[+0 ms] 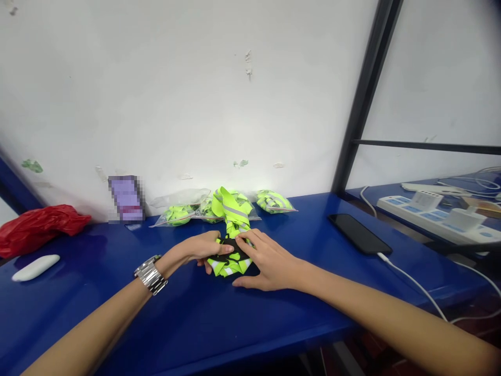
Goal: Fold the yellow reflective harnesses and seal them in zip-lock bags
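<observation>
Two hands (202, 246) (272, 262); neon-yellow strap bundle (230, 267) between, touching both.

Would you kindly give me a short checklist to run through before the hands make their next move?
1. Left hand grips the yellow bundle, thumb on top: ok.
2. Right hand touches the bundle: ok, though its thumb is spread apart.
3. Whole strap gathered in: not ok, a loose length sticks out toward the wall.
4. Loose length apart from the plastic bags behind: cannot tell, they overlap in view.
5. Phone at right away from both hands: ok.
6. Bundle's underside neat: cannot tell, hidden.
</observation>
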{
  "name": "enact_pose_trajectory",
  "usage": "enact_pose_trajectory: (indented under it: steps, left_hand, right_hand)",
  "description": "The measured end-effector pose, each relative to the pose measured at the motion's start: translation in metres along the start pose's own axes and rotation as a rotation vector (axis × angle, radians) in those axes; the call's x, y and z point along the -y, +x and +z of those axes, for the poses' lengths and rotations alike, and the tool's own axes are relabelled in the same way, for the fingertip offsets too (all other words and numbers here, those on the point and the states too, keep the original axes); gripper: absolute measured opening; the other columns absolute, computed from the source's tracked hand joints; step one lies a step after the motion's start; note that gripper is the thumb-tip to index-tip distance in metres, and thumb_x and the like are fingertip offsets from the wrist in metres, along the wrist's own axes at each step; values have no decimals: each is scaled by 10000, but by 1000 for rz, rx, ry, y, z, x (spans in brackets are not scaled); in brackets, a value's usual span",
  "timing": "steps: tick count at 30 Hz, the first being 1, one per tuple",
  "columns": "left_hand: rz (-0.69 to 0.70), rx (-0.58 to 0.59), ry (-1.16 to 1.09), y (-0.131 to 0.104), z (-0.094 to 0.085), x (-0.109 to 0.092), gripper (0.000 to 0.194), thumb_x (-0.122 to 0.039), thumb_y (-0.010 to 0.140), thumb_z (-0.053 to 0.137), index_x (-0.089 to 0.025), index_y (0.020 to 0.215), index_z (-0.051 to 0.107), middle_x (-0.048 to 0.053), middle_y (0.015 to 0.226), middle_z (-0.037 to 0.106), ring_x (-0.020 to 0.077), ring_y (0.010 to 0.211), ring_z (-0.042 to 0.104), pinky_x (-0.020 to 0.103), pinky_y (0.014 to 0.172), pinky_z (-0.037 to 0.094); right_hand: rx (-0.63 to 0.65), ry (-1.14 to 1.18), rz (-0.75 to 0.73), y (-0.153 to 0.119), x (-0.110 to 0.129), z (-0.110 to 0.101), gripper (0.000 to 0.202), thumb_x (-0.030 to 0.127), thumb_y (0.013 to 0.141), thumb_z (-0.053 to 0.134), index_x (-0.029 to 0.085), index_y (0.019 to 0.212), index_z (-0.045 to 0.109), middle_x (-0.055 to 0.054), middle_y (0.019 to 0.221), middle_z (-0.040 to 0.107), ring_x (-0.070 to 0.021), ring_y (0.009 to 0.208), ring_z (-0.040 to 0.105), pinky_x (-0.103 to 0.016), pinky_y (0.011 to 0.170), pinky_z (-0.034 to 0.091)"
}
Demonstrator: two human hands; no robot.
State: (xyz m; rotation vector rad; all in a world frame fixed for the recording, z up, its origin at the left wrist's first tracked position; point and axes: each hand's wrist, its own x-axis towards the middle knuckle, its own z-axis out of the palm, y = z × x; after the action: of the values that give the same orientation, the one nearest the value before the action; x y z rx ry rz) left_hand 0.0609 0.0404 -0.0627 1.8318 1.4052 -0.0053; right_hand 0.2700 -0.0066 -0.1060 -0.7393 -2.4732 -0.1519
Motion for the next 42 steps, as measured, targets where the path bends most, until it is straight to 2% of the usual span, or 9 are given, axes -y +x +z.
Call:
enact_pose_trajectory:
  steps: [3,6,9,12,16,20,31,36,42]
  left_hand:
    - [74,-261,193,3,8,10,492,-555,768,553,-158,1026,417,55,787,594,210,592,606,294,499,433]
    - [328,-528,407,2,21,17,368,-433,854,503,-161,1090,425,123,1038,554,252,893,586,363,711,482]
    - [563,-645,616,0,31,21,165,-265,936,382,-199,998,519,99,1115,541,250,1021,513,416,843,451]
    - [710,-705,723,-3,36,25,245,-206,969,317,-184,938,559,93,1047,605,244,1079,497,433,942,411]
    - [722,-669,708,-13,38,29,302,-322,989,327,-158,1182,491,120,1185,593,238,1103,529,420,961,437]
    - [756,-612,737,-21,41,29,515,-481,915,480,-169,1318,401,146,1334,487,298,1265,422,468,1043,395]
    - [765,-586,765,-20,35,24,317,-333,972,387,-176,1236,465,120,1147,548,251,1078,527,405,917,466]
    - [711,-599,794,-11,35,30,235,-249,961,367,-162,1142,490,112,1052,564,246,968,548,380,809,469]
    - [626,-628,746,-10,35,28,273,-49,836,361,-160,1039,507,87,927,553,230,837,556,328,692,429]
  right_hand:
    - [48,-99,-24,2,-3,-1,645,579,829,566,62,1206,489,-193,1090,546,-300,1002,502,-438,845,464]
    - [77,-191,-33,3,-6,1,607,582,866,505,53,1163,515,-193,1035,555,-295,973,525,-428,830,456]
    - [98,-247,-29,4,-8,3,548,565,907,439,69,1119,534,-179,1009,561,-280,950,538,-405,811,446]
    - [106,-288,-12,4,-9,4,548,570,926,386,78,1107,545,-169,984,580,-280,950,538,-415,819,425]
    - [96,-269,31,4,-10,5,532,555,939,368,87,1111,553,-166,968,605,-277,942,544,-417,821,414]
    - [75,-181,67,5,-12,6,427,482,955,403,106,1091,555,-144,947,619,-243,881,569,-378,797,433]
    - [11,-62,95,7,-14,9,372,434,971,397,120,1024,590,-119,905,630,-230,858,569,-381,811,448]
    - [-23,-63,87,7,-7,6,376,429,957,426,124,1150,529,-165,1064,564,-269,1011,508,-409,846,460]
    - [-23,-39,87,5,-11,17,171,276,949,474,120,998,524,-115,898,578,-220,807,534,-317,692,438]
